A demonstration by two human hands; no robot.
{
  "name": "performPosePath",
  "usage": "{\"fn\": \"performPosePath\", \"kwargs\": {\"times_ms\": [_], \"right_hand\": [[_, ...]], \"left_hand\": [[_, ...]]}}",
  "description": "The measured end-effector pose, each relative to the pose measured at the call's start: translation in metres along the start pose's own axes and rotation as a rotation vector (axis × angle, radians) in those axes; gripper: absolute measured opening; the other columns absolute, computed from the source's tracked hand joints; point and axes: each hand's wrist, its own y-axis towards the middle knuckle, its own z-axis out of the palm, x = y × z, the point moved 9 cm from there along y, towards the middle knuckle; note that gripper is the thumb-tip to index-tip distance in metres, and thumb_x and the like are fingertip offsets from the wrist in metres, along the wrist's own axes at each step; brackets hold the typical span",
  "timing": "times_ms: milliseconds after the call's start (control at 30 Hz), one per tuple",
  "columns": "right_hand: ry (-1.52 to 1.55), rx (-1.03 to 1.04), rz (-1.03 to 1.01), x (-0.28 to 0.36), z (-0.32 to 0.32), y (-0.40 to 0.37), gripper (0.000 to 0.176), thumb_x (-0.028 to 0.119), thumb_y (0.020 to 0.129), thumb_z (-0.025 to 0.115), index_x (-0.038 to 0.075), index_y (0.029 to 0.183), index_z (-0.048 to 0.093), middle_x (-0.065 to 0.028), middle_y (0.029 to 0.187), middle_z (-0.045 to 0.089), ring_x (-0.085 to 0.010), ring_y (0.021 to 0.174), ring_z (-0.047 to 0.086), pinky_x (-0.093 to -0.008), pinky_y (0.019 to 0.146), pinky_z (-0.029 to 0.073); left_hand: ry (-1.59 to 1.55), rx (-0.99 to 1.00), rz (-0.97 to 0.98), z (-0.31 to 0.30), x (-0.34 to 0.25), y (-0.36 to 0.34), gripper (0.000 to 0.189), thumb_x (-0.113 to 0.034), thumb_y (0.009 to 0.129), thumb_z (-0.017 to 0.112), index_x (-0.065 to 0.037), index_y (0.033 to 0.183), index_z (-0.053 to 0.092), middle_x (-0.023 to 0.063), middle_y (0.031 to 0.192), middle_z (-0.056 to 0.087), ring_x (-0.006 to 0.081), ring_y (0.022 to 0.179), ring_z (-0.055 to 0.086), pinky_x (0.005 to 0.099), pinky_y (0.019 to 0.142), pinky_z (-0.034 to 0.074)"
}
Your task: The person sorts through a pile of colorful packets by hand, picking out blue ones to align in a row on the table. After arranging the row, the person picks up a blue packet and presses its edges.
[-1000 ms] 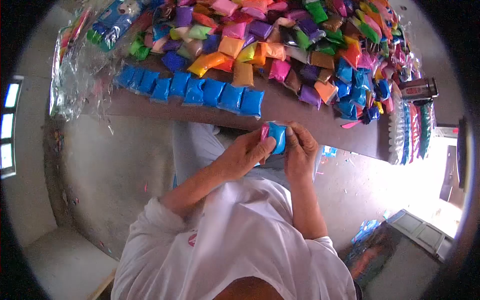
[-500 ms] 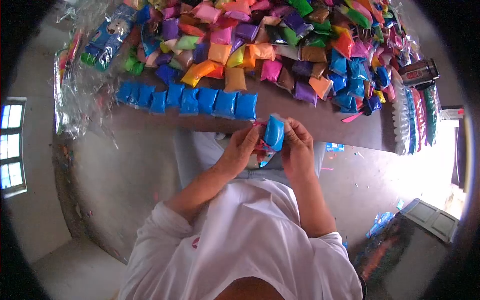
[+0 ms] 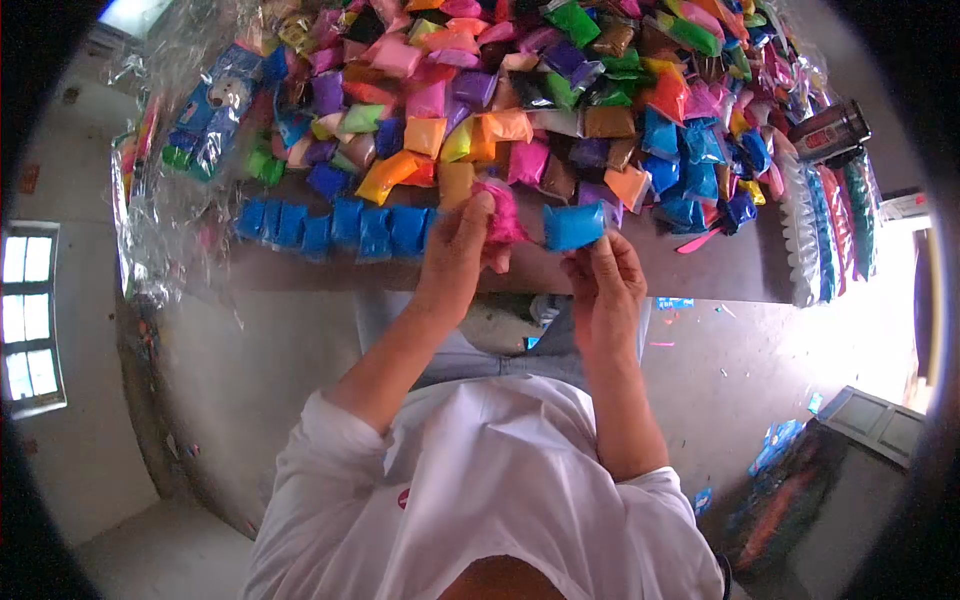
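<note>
My left hand (image 3: pixel 460 245) is closed around a crumpled bright pink cloth (image 3: pixel 505 215), held above the table's front edge. Between the thumb and fingers of my right hand (image 3: pixel 608 285) is a small blue clay packet (image 3: pixel 574 227), tilted nearly level and apart from the cloth. A row of similar blue packets (image 3: pixel 347 225) lies along the front of the table to the left. My left hand covers the right end of that row.
Behind my hands, a big heap of coloured packets (image 3: pixel 425 100) spreads over the brown table (image 3: pixel 680 265). Clear plastic wrap (image 3: pixel 215 225) lies at the left. At the right are a dark can (image 3: pixel 830 132), long plastic strips (image 3: pixel 828 235) and a pink stick (image 3: pixel 698 241).
Both hands have moved up toward the table. The blue packet, earlier held between both hands against the pink cloth, is now in my right hand alone, away from the cloth.
</note>
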Motion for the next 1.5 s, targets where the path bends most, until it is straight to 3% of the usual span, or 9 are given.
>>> {"fn": "performPosePath", "kwargs": {"times_ms": [167,333,467,667,1033,1133,1267,1433,1500], "right_hand": [[-0.020,-0.132,0.095,0.001,-0.022,0.010,0.019,0.012,0.094,0.055,0.001,0.110,0.055,-0.0086,0.099,0.065,-0.0192,0.086,0.065,-0.0295,0.070,0.055],[0.045,-0.143,0.096,0.007,-0.019,0.016,0.020,0.014,0.094,0.058,0.000,0.107,0.057,-0.0049,0.090,0.063,-0.0128,0.075,0.063,-0.0268,0.065,0.055],[-0.016,-0.205,0.044,0.006,-0.034,0.022,0.019,0.012,0.092,0.059,-0.001,0.107,0.059,-0.0048,0.089,0.064,-0.0126,0.075,0.062,-0.0272,0.065,0.055],[-0.085,-0.252,0.013,0.013,-0.036,0.022,0.020,0.012,0.091,0.062,-0.001,0.106,0.061,-0.0046,0.085,0.064,-0.0113,0.073,0.062,-0.0265,0.063,0.054],[0.121,-0.067,0.253,-0.013,-0.010,0.011,0.015,0.011,0.093,0.055,0.001,0.105,0.057,-0.0078,0.083,0.061,-0.0154,0.070,0.062,-0.0283,0.057,0.055],[0.091,-0.037,0.309,-0.019,-0.002,-0.001,0.012,0.009,0.093,0.053,0.001,0.102,0.056,-0.0085,0.084,0.061,-0.0164,0.066,0.061,-0.0281,0.055,0.054],[0.033,0.000,0.386,-0.023,0.006,-0.020,0.009,0.009,0.093,0.053,0.003,0.098,0.056,-0.0083,0.081,0.062,-0.0160,0.056,0.059,-0.0272,0.049,0.052],[0.036,0.064,0.554,-0.044,0.009,-0.041,0.009,0.012,0.094,0.052,0.005,0.096,0.057,-0.0063,0.077,0.062,-0.0143,0.051,0.057,-0.0270,0.044,0.048],[-0.245,0.060,0.543,-0.043,0.002,-0.045,0.013,0.015,0.094,0.055,0.004,0.099,0.058,-0.0045,0.078,0.061,-0.0108,0.058,0.057,-0.0248,0.049,0.047]], "left_hand": [[-0.098,-0.111,0.023,-0.019,-0.009,0.017,0.042,-0.044,0.098,0.040,-0.005,0.098,0.055,0.0039,0.072,0.054,0.0142,0.055,0.050,0.0281,0.052,0.042],[-0.081,-0.088,0.092,-0.024,-0.016,0.063,0.044,-0.047,0.096,0.042,-0.007,0.089,0.058,0.0029,0.065,0.055,0.0127,0.049,0.050,0.0263,0.044,0.041],[-0.044,-0.091,0.067,-0.022,-0.033,0.122,0.050,-0.050,0.098,0.035,-0.005,0.092,0.056,0.0047,0.068,0.055,0.0159,0.052,0.049,0.0305,0.050,0.042],[0.101,-0.075,0.121,-0.011,-0.057,0.175,0.059,-0.057,0.095,0.035,-0.003,0.095,0.056,0.0104,0.072,0.063,0.0172,0.047,0.056,0.0274,0.040,0.045],[0.283,0.185,-0.049,0.003,-0.002,0.034,0.053,-0.051,0.097,0.041,-0.001,0.099,0.061,0.0047,0.076,0.060,0.0112,0.059,0.056,0.0232,0.052,0.045],[0.500,0.312,0.112,0.019,-0.004,0.005,0.032,-0.032,0.092,0.060,-0.002,0.104,0.059,0.0036,0.081,0.060,0.0086,0.072,0.056,0.0241,0.062,0.047],[0.581,0.363,0.255,0.034,-0.012,-0.027,0.036,-0.032,0.093,0.059,-0.003,0.113,0.054,0.0011,0.087,0.057,0.0067,0.077,0.053,0.0236,0.067,0.046],[0.324,0.359,0.221,0.038,0.010,-0.039,0.035,-0.028,0.089,0.065,0.000,0.107,0.054,0.0046,0.079,0.059,0.0101,0.071,0.057,0.0260,0.064,0.048],[0.274,0.353,0.145,0.033,0.019,-0.040,0.033,-0.029,0.089,0.065,0.000,0.102,0.055,0.0037,0.076,0.058,0.0100,0.069,0.056,0.0263,0.063,0.048]]}}
